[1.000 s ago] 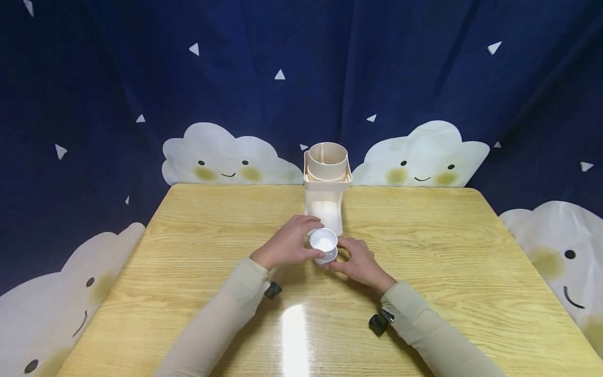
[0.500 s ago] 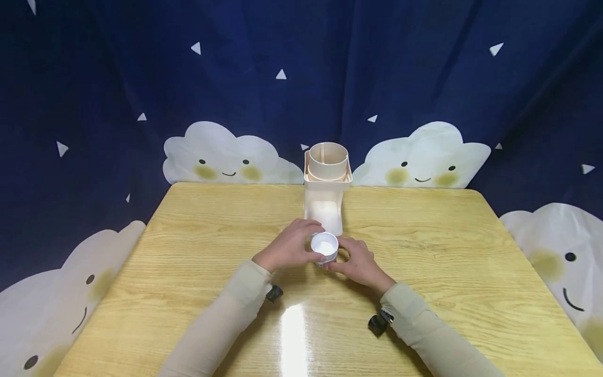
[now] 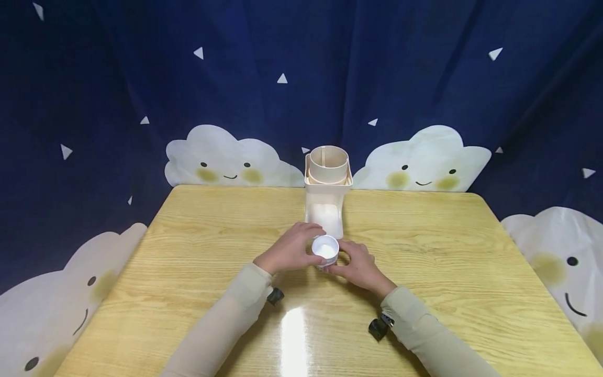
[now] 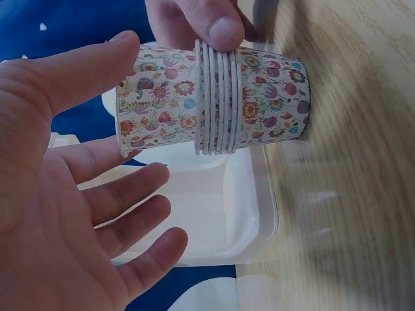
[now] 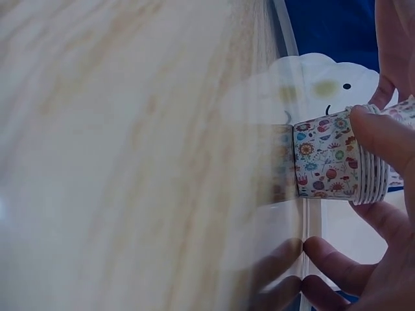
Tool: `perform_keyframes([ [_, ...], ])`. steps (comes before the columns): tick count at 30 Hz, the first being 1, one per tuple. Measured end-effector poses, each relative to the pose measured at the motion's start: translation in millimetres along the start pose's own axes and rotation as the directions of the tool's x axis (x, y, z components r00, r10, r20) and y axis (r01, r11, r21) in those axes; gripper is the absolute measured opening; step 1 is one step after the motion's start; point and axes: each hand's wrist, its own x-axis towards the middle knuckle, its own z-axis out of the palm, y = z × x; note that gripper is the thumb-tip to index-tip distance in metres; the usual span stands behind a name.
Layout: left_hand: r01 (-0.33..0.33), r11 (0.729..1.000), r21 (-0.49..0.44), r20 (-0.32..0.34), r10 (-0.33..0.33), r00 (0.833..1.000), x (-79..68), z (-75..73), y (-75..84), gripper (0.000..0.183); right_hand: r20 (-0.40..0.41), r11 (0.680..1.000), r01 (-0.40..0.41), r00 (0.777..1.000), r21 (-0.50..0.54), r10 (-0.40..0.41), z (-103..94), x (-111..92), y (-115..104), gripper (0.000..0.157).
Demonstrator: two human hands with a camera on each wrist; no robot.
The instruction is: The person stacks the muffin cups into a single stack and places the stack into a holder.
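Note:
A short stack of floral paper cups point(image 4: 275, 97) stands upright on the table, several rims close together. Another paper cup point(image 4: 159, 97) of the same print sits mouth up in the top of the stack, its upper part sticking out above the rims. My left hand point(image 3: 292, 250) pinches this upper cup near its mouth between thumb and forefinger, other fingers spread. My right hand point(image 3: 359, 267) grips the stack from the right, its thumb over the rims in the right wrist view. From the head view, the white inside of the top cup shows between both hands.
Just behind the cups stands a cream plastic holder point(image 3: 325, 196) with a round cylinder point(image 3: 328, 165) on top. The wooden table point(image 3: 447, 251) stretches to both sides. A dark blue curtain point(image 3: 301, 31) with smiling clouds hangs behind it.
My left hand has lowered the upper cup into the stack, closing the gap seen between them a second ago. The right hand keeps its grip in nearly the same place.

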Motion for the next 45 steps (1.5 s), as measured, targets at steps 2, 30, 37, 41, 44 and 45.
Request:
perform_keyframes([
  [2,-0.006,1.000,-0.003,0.001,0.006,1.000,0.1,1.5,-1.4,0.050,0.004,1.000,0.003,1.000,-0.001,-0.003,0.7,0,1,0.059],
  [30,0.009,1.000,-0.010,0.016,-0.009,1.000,-6.9,-0.7,-8.5,0.068,0.012,1.000,-0.026,1.000,0.005,0.026,-1.1,0,-2,0.066],
  [37,0.042,0.997,-0.063,0.002,-0.042,0.999,-14.0,-4.9,-11.8,0.055,0.014,1.000,-0.015,1.000,0.002,0.015,0.3,1,-1,0.064],
  [41,0.056,0.992,-0.110,0.002,-0.056,0.998,-18.1,-7.4,-14.0,0.049,0.014,1.000,-0.015,1.000,0.002,0.015,-0.2,0,-1,0.064],
  [44,0.068,0.988,-0.139,-0.005,-0.069,0.998,-20.5,-8.4,-15.8,0.046,0.013,1.000,-0.016,1.000,0.011,0.016,-0.6,0,-2,0.064],
  [45,0.074,0.986,-0.149,-0.006,-0.076,0.997,-21.1,-8.4,-16.5,0.046,0.014,1.000,-0.020,1.000,0.015,0.020,-0.7,0,-3,0.064],
])
